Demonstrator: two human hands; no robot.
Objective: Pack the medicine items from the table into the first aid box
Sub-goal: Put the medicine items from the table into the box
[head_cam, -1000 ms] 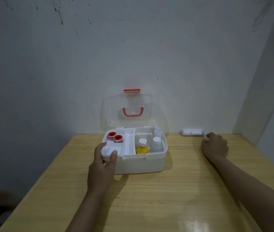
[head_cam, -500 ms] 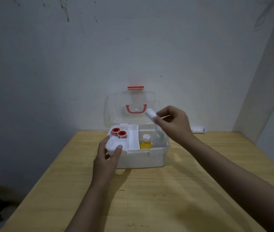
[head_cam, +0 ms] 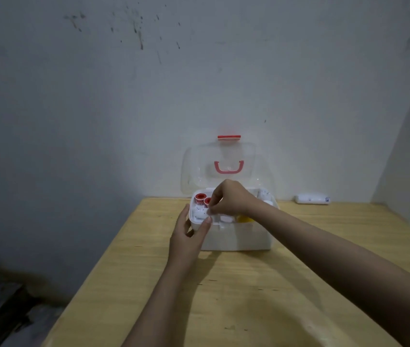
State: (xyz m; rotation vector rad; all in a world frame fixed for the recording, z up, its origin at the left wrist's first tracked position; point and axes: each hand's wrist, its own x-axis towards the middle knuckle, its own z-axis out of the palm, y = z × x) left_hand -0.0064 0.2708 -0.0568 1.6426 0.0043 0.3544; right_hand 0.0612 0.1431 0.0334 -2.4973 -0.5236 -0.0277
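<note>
A white first aid box [head_cam: 239, 236] stands on the wooden table [head_cam: 249, 284], its clear lid [head_cam: 220, 169] with a red handle propped open against the wall. My left hand [head_cam: 190, 236] grips the box's front left corner. My right hand [head_cam: 229, 199] reaches over the box's left tray compartment and pinches a small white item [head_cam: 202, 212] lying there. Two red tape rolls [head_cam: 204, 199] sit at the back of that tray. A yellow bottle [head_cam: 245, 219] shows in the right compartment, partly hidden by my right wrist.
A white tube-shaped package [head_cam: 311, 199] lies on the table by the wall, right of the box. The wall stands close behind the box, and a second wall closes the right side. The table's left edge drops to a dark floor.
My right hand picked up a small white item near the right wall, carried it left over the box, and lowered it into the left tray. My left hand stayed on the box corner.
</note>
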